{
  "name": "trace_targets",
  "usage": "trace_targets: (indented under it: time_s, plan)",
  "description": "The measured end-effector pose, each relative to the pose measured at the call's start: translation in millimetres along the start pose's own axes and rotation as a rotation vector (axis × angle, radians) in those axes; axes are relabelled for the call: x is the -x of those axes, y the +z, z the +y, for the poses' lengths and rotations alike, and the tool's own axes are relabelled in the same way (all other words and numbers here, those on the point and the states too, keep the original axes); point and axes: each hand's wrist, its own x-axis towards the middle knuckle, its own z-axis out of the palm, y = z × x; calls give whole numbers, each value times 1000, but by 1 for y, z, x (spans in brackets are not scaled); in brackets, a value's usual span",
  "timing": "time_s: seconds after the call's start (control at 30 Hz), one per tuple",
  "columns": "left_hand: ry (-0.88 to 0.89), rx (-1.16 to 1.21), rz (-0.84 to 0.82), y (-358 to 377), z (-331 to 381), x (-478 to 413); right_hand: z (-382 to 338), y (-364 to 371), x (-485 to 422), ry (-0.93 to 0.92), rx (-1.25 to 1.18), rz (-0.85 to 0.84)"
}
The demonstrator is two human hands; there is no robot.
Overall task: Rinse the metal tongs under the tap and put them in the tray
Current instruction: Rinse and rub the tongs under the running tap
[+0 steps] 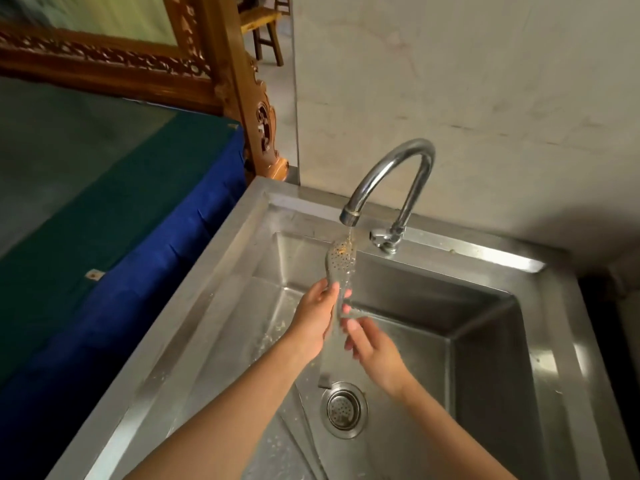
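Over a steel sink, the left hand grips the middle of the metal tongs, whose perforated head sits under the tap in a thin stream of water. The right hand pinches the handle lower down. Wet metal could slip and drop toward the drain. No tray is visible; a blue-edged surface lies left.

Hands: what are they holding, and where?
Both hands, left and right, hold the metal tongs around the middle, holed end up under the tap.
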Motion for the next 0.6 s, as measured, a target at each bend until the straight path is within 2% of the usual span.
trace_targets:
  time_s: [0.1,0.2,0.4,0.6]
  plan:
    - [51,-103,30,-9,-12,-4,2,-19,-24,-8,-45,147]
    - [70,-130,2,-18,-20,-6,-11,-31,-52,-95,-25,219]
    - [89,-140,-69,-28,-23,-10,-39,-29,-93,-198,-24,138]
    - [97,-110,-125,-35,-19,-13,-43,-22,-96,-177,-203,94]
